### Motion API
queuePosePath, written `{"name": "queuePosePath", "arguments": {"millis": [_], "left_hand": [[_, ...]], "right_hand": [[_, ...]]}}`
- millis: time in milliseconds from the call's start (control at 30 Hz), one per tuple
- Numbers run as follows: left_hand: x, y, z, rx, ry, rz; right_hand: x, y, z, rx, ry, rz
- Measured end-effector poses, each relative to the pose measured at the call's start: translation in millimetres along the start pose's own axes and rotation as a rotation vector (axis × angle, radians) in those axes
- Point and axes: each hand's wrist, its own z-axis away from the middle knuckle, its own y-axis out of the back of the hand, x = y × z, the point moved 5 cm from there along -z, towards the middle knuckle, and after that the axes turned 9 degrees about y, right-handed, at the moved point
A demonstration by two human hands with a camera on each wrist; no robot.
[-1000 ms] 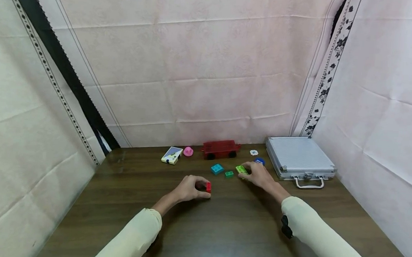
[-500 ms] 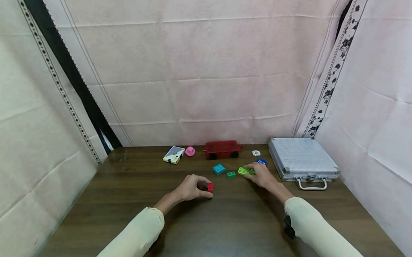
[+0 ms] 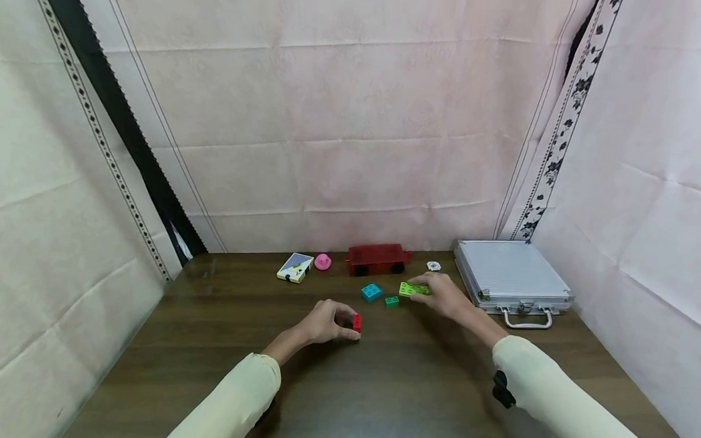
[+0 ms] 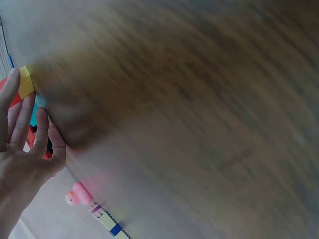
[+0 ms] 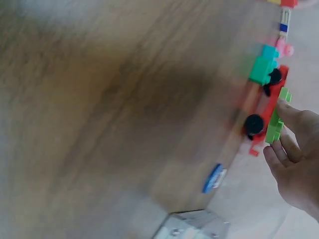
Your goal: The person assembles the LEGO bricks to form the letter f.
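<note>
Red showed in the left hand (image 3: 323, 322) in the head view: its grip pinched a small red block (image 3: 357, 322) between thumb and fingers, over the middle of the table (image 3: 375, 401). The right hand (image 3: 443, 297) had its grip closed on one end of a lime block (image 3: 406, 289), thumb on the near side, fingers on the far side. Just left of it sat a green block (image 3: 391, 302) and a blue block (image 3: 371, 292). Behind them stood a wagon (image 3: 377, 259), with a duck (image 3: 322, 262) and a box (image 3: 295, 267) to its left, a white piece (image 3: 434, 266) to its right and a silver case (image 3: 512, 276) farther right.

From the left wrist, the pinch lay at the frame's edge — a yellow part showed against the red. Duck and box lay beyond the hand.

From the right wrist, the lime block was held between thumb and fingers, in front of the wagon's black wheels. Green and blue blocks sat close together — whether touching, I couldn't tell. A blue piece (image 5: 213, 178) lay just beside the white one, near the case.
</note>
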Motion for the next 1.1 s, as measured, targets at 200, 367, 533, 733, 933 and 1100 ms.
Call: {"name": "queuePosePath", "arguments": {"millis": [200, 367, 533, 733, 933, 1100], "left_hand": [[1.1, 0.5, 1.0, -0.013, 0.003, 0.004], [1.5, 0.4, 1.1, -0.016, 0.015, -0.004], [1.9, 0.4, 0.4, -0.017, 0.019, -0.008], [1.1, 1.2, -0.8, -0.013, -0.004, -0.017], [0.8, 1.1, -1.7, 0.001, -0.038, -0.05], [2.3, 0.8, -1.4, 0.003, -0.039, -0.057]], "right_hand": [[-25, 4, -9, -0.019, 0.05, -0.051], [-45, 2, -14, -0.034, 0.075, -0.105], [-63, -6, -18, -0.075, 0.115, -0.14], [-84, -19, -22, -0.133, 0.162, -0.169], [-99, -37, -24, -0.181, 0.184, -0.182], [-105, -46, -24, -0.195, 0.188, -0.199]]}}
